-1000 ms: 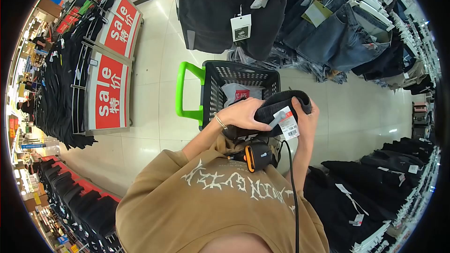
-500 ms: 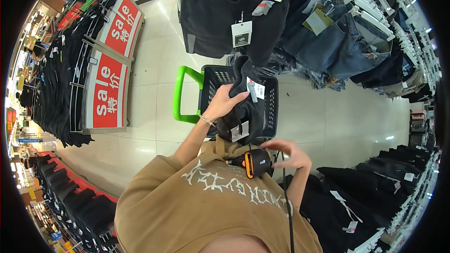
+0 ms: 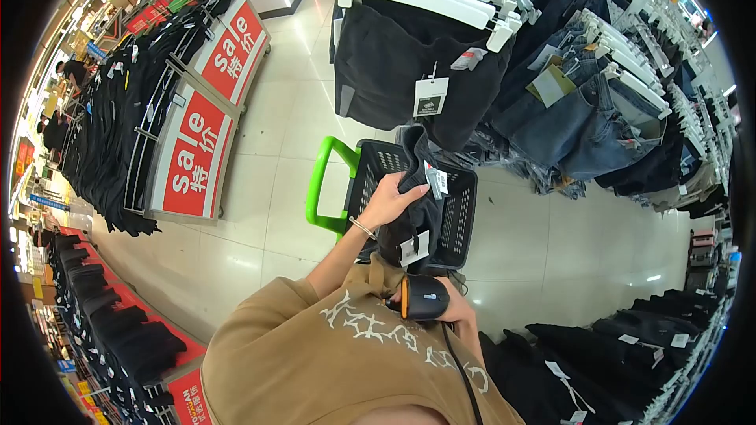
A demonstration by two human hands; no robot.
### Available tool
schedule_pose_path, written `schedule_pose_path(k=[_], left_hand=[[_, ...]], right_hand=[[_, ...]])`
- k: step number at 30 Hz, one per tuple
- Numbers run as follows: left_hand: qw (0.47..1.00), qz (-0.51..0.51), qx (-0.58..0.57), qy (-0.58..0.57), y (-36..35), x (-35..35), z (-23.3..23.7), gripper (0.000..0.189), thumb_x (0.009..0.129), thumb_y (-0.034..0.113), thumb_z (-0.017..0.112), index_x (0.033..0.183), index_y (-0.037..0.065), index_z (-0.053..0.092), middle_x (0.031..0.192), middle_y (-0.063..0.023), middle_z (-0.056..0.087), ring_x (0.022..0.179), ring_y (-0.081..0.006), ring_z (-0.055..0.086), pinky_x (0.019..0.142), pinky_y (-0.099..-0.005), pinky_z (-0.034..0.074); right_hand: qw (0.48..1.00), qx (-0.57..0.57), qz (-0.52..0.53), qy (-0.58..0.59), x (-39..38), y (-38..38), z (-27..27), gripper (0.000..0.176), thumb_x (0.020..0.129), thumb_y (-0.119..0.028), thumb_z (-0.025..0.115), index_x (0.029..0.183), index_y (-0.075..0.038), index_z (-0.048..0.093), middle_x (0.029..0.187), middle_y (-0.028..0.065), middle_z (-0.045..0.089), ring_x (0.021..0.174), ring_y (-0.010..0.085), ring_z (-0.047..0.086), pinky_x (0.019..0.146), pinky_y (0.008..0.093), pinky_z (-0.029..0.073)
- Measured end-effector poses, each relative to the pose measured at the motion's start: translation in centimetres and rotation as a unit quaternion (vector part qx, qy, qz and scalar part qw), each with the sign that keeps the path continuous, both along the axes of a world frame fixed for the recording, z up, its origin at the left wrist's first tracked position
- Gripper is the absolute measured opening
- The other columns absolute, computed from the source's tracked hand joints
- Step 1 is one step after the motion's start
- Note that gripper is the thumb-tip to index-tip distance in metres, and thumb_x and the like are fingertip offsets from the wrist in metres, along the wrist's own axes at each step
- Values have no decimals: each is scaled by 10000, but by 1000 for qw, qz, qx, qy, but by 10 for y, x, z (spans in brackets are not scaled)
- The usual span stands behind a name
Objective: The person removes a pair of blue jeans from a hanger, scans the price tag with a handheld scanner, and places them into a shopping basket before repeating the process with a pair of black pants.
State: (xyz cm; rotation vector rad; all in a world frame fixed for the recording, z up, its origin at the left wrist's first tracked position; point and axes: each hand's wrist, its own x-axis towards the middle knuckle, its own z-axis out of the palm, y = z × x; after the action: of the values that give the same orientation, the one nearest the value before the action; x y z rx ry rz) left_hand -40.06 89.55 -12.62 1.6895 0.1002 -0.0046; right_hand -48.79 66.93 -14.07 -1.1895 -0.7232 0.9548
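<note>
My left hand [image 3: 396, 198] is closed on a pair of black trousers [image 3: 426, 212] by the upper part, above the shopping basket. White tags [image 3: 415, 247] hang from the garment. At my chest is a black, orange-edged device that looks like a handheld barcode scanner [image 3: 426, 297]. My right hand [image 3: 454, 304] is closed round it from the right side, its fingers mostly hidden behind the body. A black cable [image 3: 463, 370] runs down over my brown top. Beneath the trousers stands the black basket [image 3: 461, 224] with its green handle [image 3: 316, 189].
Straight ahead, black trousers [image 3: 394, 63] hang on white hangers, with blue jeans [image 3: 583, 118] to their right. On the left is a rack with red sale signs [image 3: 193, 161]. More dark trousers hang at lower right [image 3: 598, 346] and lower left [image 3: 118, 311]. Tiled floor [image 3: 543, 228] lies between.
My right hand has gone from open beside the scanner to closed on it, and the scanner has turned. My left hand keeps hold of the trousers. The view has shifted slightly.
</note>
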Motion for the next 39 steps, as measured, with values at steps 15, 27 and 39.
schedule_pose_path(k=[15,27,39], left_hand=[[992,-70,62,-82,-1,2,31,356,842,246,677,1039,-44,616,894,-174,667,797,-186,613,776,-326,476],[986,-159,47,-5,18,-1,68,338,836,230,699,1035,-38,643,850,-54,685,764,-63,538,726,-253,470],[958,-174,198,-113,29,1,49,427,772,322,747,1020,-6,632,776,-164,655,663,-278,596,623,-331,473]], right_hand=[[905,65,-376,187,22,5,43,240,762,-32,697,967,-12,574,763,86,577,641,198,577,597,318,468],[868,-89,-487,39,25,-3,31,238,731,-8,734,933,16,612,699,39,620,551,97,564,501,246,435],[847,-167,-504,37,29,-2,36,153,762,34,680,895,11,608,677,35,582,518,111,527,485,252,413]])
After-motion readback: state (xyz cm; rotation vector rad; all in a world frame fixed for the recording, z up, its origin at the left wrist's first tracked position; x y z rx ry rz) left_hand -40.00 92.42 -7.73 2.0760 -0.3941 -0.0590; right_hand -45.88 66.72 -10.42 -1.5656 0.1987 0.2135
